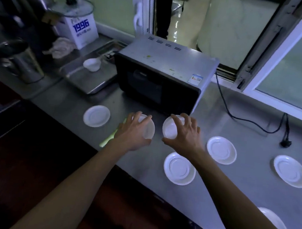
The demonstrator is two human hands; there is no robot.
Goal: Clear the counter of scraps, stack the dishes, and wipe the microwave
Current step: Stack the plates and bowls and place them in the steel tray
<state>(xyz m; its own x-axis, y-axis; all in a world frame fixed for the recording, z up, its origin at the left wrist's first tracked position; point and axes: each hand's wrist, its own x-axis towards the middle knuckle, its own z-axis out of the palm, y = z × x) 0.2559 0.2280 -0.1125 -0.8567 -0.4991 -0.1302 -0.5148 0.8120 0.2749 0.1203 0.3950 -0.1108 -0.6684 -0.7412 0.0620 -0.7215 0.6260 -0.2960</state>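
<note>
On the steel counter (pixel 212 192), in front of the microwave (pixel 164 75), my left hand (pixel 133 133) grips a white saucer (pixel 148 130) by its rim, fingers curled over it. My right hand (pixel 184 133) grips a second white saucer (pixel 170 129) the same way. Several more white saucers lie flat: one left (pixel 96 116), one near (pixel 179 169), one right (pixel 221 150), one far right (pixel 290 171). A green vegetable scrap (pixel 109 138) lies under my left wrist. Green specks dot the microwave top (pixel 151 58).
A white bowl (pixel 92 64) sits on a steel tray (pixel 87 77) at the left. A cloth (pixel 62 47), a white box (pixel 79 27) with a glass lid, and a metal pot (pixel 14 58) stand behind. A black cord (pixel 237 114) runs across the counter. Another white dish (pixel 274 223) lies at the near edge.
</note>
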